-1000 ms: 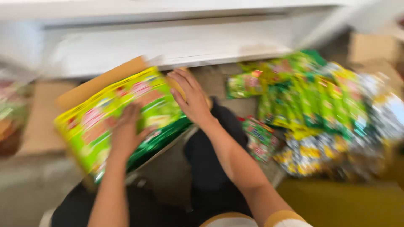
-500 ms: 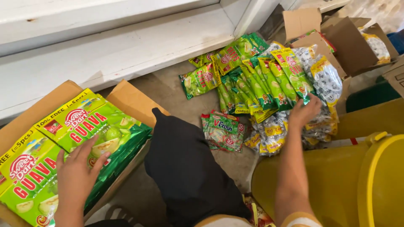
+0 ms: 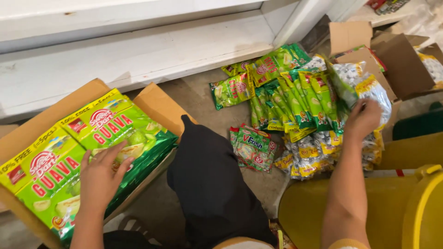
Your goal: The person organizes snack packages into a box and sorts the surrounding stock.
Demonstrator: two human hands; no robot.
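My left hand lies flat, fingers spread, on green and yellow candy packets stacked in an open cardboard box at the lower left. My right hand reaches out to the right and grips a clear bag of white candies with a yellow band, lifted at the edge of a heap of green packets on the floor. More clear bags of candies lie under that heap. My knee in dark cloth sits between the box and the heap.
A small green and red packet lies beside my knee. White wooden shelving runs along the back. Open cardboard boxes stand at the upper right. A yellow plastic container fills the lower right.
My right hand left the box, swung right to the heap and now lifts a clear bag of white candies. My left hand stays on the packets in the box. The view has turned right.
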